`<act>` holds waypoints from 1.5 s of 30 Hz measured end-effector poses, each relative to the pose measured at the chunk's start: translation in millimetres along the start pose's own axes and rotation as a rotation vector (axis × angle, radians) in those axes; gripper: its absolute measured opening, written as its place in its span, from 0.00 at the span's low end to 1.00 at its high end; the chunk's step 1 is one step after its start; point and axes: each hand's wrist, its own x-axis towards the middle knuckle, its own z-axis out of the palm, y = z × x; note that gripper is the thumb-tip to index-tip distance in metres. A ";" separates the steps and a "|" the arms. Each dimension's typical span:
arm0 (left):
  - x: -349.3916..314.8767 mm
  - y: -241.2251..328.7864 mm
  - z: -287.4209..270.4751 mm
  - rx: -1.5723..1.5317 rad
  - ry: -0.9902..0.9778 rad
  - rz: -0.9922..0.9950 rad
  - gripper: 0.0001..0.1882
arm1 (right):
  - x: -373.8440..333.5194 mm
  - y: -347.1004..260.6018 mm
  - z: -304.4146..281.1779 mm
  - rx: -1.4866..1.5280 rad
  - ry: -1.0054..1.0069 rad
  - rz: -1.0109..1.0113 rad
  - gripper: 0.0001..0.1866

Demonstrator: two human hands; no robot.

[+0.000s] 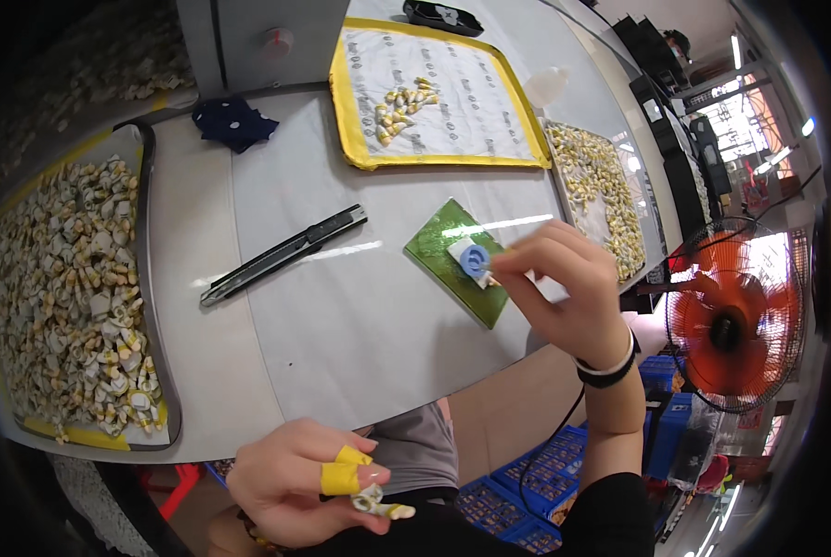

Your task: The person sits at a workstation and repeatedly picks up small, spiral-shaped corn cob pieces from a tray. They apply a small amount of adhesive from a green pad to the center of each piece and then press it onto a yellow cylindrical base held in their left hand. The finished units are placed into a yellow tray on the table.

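My left hand (295, 478), with yellow tape around two fingers, is closed on a small white and yellow piece (378, 504) near the lower edge. On the right, my right hand (568, 292) has thumb and forefinger pinched together at the edge of a green square plate (448, 227). What sits between those fingertips is too small to make out. Beside them, a blue round piece (475, 261) lies on a white patch upon the plate. A black utility knife (285, 255) lies on the table left of the plate.
A large tray (165, 371) heaped with small white and yellow pieces fills the left. A yellow-edged tray (438, 161) with a few pieces lies at the back. Another full tray (601, 190) stands right. A dark blue cloth (234, 125) and an orange fan (733, 316) are also there.
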 end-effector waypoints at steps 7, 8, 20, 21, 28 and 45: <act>12.9 -5.7 -5.5 0.242 -0.300 0.127 0.19 | -19.2 -65.4 9.6 0.643 0.000 -0.089 0.10; 11.6 -4.9 -3.3 0.253 -0.251 0.133 0.20 | -19.3 -67.7 13.7 0.669 -0.016 -0.127 0.10; 11.8 -1.7 8.2 0.304 -0.150 0.184 0.16 | -19.3 -72.8 27.7 0.799 -0.047 -0.204 0.05; 12.9 -1.9 8.8 0.295 -0.135 0.207 0.16 | -20.4 -72.3 28.0 0.805 -0.058 -0.201 0.06; 16.4 0.9 8.3 0.272 -0.119 0.240 0.14 | -18.1 -75.9 22.4 0.732 -0.120 -0.181 0.08; 12.2 -1.0 13.5 0.444 -0.064 0.219 0.18 | -29.3 -77.2 18.0 0.582 -0.017 -0.227 0.14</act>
